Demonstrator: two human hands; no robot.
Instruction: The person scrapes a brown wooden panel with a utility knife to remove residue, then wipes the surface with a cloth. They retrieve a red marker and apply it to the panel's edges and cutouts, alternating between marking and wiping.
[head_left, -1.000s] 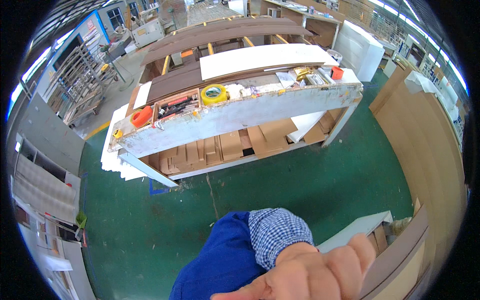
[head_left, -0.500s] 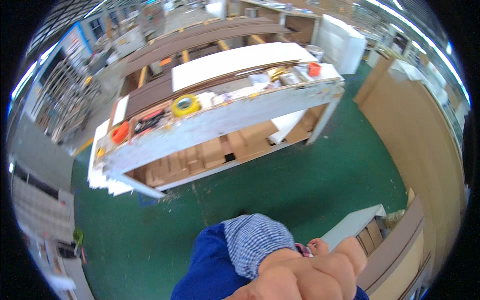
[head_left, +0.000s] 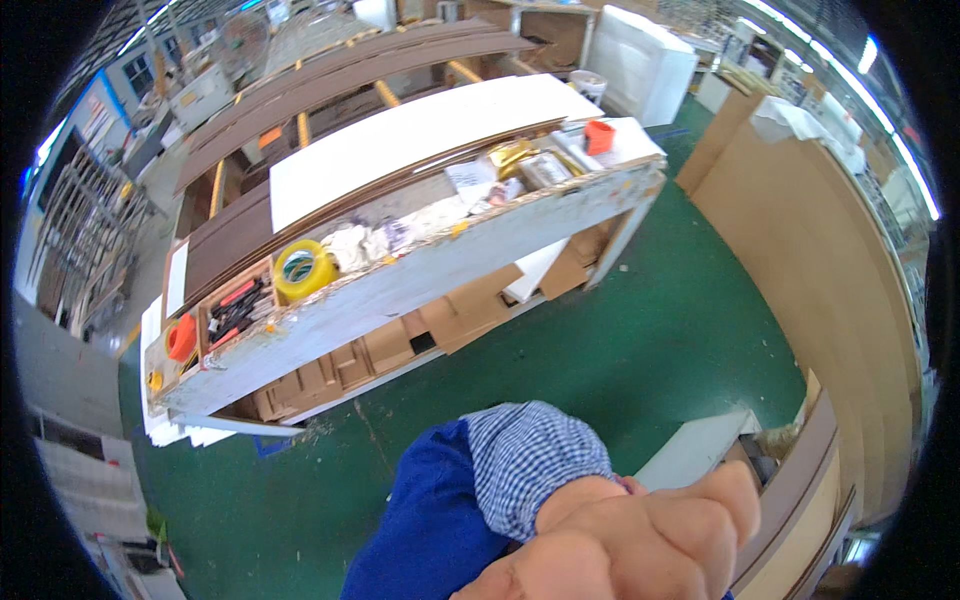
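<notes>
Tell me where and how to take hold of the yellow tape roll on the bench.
Pinch the yellow tape roll across its round outer rim, coming from above on the front side of the bench. Its ring face is turned up and it sits by that edge, so this looks the easiest approach; the tool tray crowds its left, crumpled white material its right.

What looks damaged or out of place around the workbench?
The workbench has a chipped, stained front edge, suggesting heavy wear. Brown boards underneath lie overlapping at uneven angles. Crumpled white material lies loose on top.
</notes>
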